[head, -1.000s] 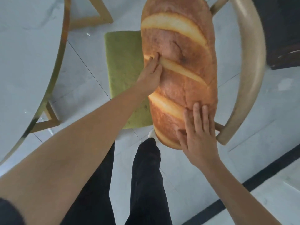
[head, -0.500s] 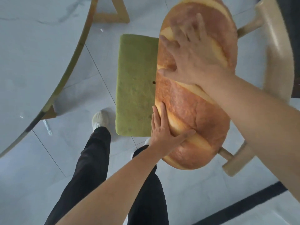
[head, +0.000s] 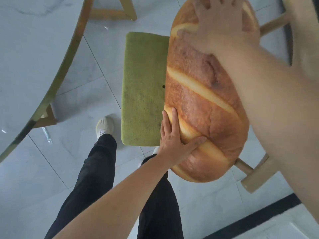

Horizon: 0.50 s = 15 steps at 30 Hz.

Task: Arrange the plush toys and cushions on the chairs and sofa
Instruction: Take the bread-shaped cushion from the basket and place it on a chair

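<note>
A large plush cushion shaped like a loaf of bread [head: 203, 94] lies lengthwise on the right part of a wooden chair's green seat pad [head: 143, 87], its near end overhanging the seat front. My left hand [head: 174, 140] holds the loaf's near left edge, fingers along the side and thumb across the crust. My right hand [head: 222, 23] is spread over the loaf's far end, thumb at its left edge, my forearm crossing above the cushion.
The chair's curved pale wooden armrest [head: 255, 176] and back rail [head: 303, 23] wrap the right side. A marble table with a gold rim [head: 25, 57] fills the left. My legs and a white shoe [head: 104, 126] stand on the tiled floor before the seat.
My right hand went from the loaf's near end to its far end. My left hand slid from the loaf's middle down to its near left edge. Little has shifted in the last half second.
</note>
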Available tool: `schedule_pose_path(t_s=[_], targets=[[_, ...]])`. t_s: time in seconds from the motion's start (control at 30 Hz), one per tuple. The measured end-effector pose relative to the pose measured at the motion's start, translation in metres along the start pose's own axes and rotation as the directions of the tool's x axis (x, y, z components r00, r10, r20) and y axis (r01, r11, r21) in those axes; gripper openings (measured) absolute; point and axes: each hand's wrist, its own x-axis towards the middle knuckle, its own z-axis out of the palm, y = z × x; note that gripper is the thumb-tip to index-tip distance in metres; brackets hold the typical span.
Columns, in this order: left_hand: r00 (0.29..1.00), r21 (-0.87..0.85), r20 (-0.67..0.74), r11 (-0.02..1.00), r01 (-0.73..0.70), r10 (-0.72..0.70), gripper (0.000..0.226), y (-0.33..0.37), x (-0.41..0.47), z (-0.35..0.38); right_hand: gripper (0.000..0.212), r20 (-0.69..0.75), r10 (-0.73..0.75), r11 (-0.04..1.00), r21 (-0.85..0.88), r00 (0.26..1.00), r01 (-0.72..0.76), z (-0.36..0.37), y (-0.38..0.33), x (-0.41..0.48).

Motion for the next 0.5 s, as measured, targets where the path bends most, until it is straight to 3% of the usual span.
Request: schedule_pose_path(t_s=[0.1,0.23,0.33,0.43,0.5], targets=[[1.000,0.016,0.021,1.000,-0.001,0.001,0.128,-0.002,0.002,-0.003,0.081,-0.097,-0.058,0.998,-0.003,0.994,0.058,0.020,-0.012,-0.041],[0.997,0.007,0.077,1.000,-0.019,0.018,0.126,0.003,0.001,-0.008,0.070,-0.184,-0.024,0.990,0.134,0.983,0.049,0.053,-0.007,-0.122],[0.992,-0.035,0.112,0.998,-0.052,0.056,0.109,-0.003,0.001,-0.024,0.067,-0.189,0.006,0.983,0.179,0.982,0.029,0.069,-0.008,-0.168],[0.988,-0.003,-0.083,0.992,-0.127,0.127,0.067,0.003,0.005,-0.047,0.065,-0.174,0.043,0.975,0.221,0.984,-0.004,0.073,-0.008,-0.183],[0.958,0.040,-0.223,0.984,-0.174,0.178,0.054,0.025,0.021,-0.065,0.065,-0.172,0.049,0.976,0.218,0.984,-0.010,0.074,-0.010,-0.183]])
